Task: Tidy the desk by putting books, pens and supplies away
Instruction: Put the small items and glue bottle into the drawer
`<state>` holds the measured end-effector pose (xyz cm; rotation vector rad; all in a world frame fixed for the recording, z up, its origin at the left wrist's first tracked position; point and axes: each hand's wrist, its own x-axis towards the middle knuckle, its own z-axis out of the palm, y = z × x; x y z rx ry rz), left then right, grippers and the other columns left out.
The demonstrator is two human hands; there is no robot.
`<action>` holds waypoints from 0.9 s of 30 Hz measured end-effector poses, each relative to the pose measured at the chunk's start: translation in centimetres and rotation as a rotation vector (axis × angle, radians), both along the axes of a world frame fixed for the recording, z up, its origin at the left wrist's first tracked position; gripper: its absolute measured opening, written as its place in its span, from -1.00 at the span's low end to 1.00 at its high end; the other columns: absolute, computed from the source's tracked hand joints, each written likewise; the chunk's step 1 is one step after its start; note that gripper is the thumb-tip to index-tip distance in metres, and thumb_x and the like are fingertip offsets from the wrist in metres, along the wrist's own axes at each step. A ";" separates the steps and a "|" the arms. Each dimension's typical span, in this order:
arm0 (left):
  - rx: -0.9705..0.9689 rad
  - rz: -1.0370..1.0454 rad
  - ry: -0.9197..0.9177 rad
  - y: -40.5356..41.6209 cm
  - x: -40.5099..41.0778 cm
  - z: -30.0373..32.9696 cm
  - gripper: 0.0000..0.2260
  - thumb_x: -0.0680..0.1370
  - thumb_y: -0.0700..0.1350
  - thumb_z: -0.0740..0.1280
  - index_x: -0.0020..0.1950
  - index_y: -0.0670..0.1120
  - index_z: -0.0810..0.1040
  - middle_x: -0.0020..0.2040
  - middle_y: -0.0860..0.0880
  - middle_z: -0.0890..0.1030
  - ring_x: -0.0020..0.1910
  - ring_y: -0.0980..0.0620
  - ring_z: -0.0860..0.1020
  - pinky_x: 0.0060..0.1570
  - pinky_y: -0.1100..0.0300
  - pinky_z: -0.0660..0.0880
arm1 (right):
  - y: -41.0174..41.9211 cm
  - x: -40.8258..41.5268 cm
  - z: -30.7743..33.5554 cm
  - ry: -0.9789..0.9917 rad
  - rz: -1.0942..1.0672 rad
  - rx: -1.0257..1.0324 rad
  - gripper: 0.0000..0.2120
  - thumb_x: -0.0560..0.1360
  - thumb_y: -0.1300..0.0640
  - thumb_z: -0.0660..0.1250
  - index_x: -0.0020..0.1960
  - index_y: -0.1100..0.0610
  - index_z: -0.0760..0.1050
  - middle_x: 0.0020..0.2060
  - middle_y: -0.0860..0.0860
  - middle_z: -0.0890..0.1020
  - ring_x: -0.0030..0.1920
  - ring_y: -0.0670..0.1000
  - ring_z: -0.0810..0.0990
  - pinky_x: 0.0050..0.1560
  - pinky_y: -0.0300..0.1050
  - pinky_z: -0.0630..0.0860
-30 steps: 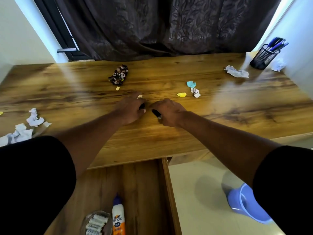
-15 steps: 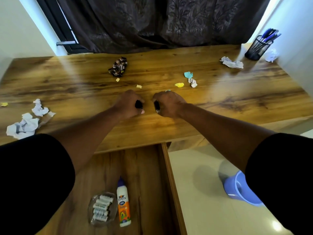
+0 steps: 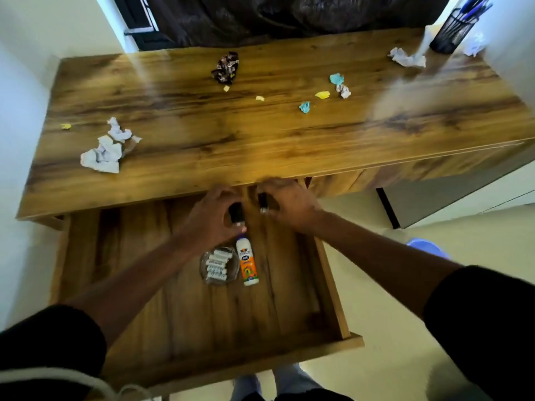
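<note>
Starting at the left of the desk (image 3: 202, 146), we see a tiny yellow scrap (image 3: 66, 126) and, nearer the front edge, a heap of crumpled white paper (image 3: 107, 149). Below the desktop the open drawer (image 3: 333, 299) juts toward us; on its floor lies a clear round tub of white chalk sticks (image 3: 218, 266), with a white-and-orange glue bottle (image 3: 246, 263) just beside it on the right. Our left hand (image 3: 212, 217) hovers over the back of the drawer, above the bottle's cap, fingers curled round a small dark object (image 3: 236, 212); blur keeps us from telling what it is. Close to its right, our right hand (image 3: 285, 202) grips a second dark object (image 3: 263, 201) in the same way, just under the desk's front edge. Farther back on the desktop sits a dark crumpled wrapper (image 3: 225, 67), then small yellow bits (image 3: 259, 98), teal scraps (image 3: 304, 107), a yellow wad (image 3: 322, 94) and a little white ball (image 3: 343, 91). At the far right lies another crumpled white sheet (image 3: 406, 57), near a black mesh pen holder (image 3: 451, 30) that stands upright with blue pens (image 3: 474, 5) in it. A blue bin (image 3: 425, 246) shows on the floor at the right.
</note>
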<state>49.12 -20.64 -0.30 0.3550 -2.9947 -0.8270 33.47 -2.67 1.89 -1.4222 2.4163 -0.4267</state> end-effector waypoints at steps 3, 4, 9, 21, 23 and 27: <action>0.003 0.030 -0.078 1.3 5.7 -2.5 -0.39 0.38 0.15 0.58 0.39 0.04 0.54 0.40 0.04 0.41 0.25 0.02 0.53 0.27 0.11 0.44 | 0.7 5.4 -1.9 -0.049 0.010 0.055 -0.48 0.53 -0.07 0.41 0.45 -0.03 0.40 0.43 0.00 0.48 0.39 0.05 0.47 0.28 0.11 0.55; 0.016 0.038 -0.083 1.6 7.7 -2.9 -0.39 0.38 0.17 0.57 0.38 0.03 0.54 0.40 0.02 0.44 0.28 0.00 0.53 0.30 0.17 0.35 | 1.0 7.3 -2.2 -0.053 0.022 0.056 -0.49 0.53 -0.06 0.40 0.44 -0.04 0.40 0.43 -0.02 0.47 0.40 0.04 0.47 0.28 0.09 0.56; 0.076 -0.015 -0.089 3.5 14.9 -5.1 -0.30 0.38 0.22 0.54 0.46 0.10 0.42 0.49 0.11 0.29 0.38 0.07 0.45 0.42 0.06 0.41 | 2.3 14.8 -3.7 -0.186 0.055 0.044 -0.55 0.55 0.01 0.40 0.41 0.01 0.43 0.36 0.02 0.55 0.34 0.06 0.53 0.31 0.06 0.53; 0.116 -0.104 -0.196 5.7 18.8 -7.9 -0.30 0.37 0.05 0.53 0.48 0.08 0.39 0.47 0.09 0.33 0.22 0.07 0.54 0.10 0.40 0.39 | 2.7 20.4 -8.2 -0.111 0.176 0.352 -0.46 0.53 0.11 0.36 0.46 -0.05 0.25 0.40 0.09 0.46 0.27 0.24 0.56 0.17 0.19 0.58; 0.105 -0.115 -0.199 5.9 18.9 -8.4 -0.35 0.38 0.04 0.51 0.45 0.09 0.40 0.45 0.09 0.33 0.19 0.05 0.55 0.11 0.32 0.47 | 3.0 20.4 -8.8 -0.107 0.170 0.352 -0.53 0.55 0.09 0.36 0.42 0.00 0.34 0.37 0.08 0.49 0.28 0.21 0.55 0.20 0.17 0.57; 0.076 -0.129 -0.204 6.1 19.3 -10.1 -0.40 0.38 0.01 0.51 0.40 0.09 0.44 0.39 0.09 0.35 0.17 0.04 0.55 0.10 0.22 0.52 | 3.7 20.6 -10.1 -0.110 0.152 0.338 -0.58 0.54 0.06 0.36 0.36 0.04 0.39 0.35 0.07 0.48 0.26 0.19 0.56 0.18 0.18 0.57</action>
